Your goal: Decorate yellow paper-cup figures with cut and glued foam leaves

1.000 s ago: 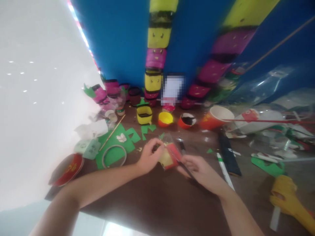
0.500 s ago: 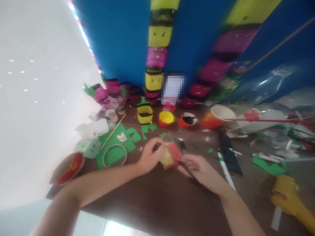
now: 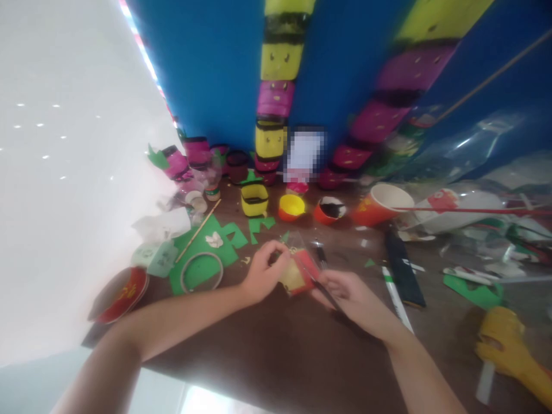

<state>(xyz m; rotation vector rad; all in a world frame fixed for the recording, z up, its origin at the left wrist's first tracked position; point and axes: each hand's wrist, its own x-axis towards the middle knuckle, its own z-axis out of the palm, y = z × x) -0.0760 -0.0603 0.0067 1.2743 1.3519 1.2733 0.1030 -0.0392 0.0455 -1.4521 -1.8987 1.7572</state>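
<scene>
My left hand (image 3: 266,273) is closed in a pinch at the left edge of a small flat red-and-yellow piece (image 3: 307,265) with some clear film at its top. My right hand (image 3: 351,299) grips a dark slender tool (image 3: 326,294) that has a thin, metallic-looking tip. This tip lies over the red part of the piece. Blur hides the tool's exact kind. Just beyond the right hand, a black pen-like item (image 3: 319,253) rests on the brown table (image 3: 276,356).
Behind my hands stand a yellow cup (image 3: 254,208), a small yellow-and-orange cup (image 3: 292,208) and a large paper cup (image 3: 379,207). Green sheet scraps (image 3: 228,259) and a tape ring (image 3: 183,273) lie left. A marker (image 3: 397,302) and yellow glue gun (image 3: 502,339) lie right.
</scene>
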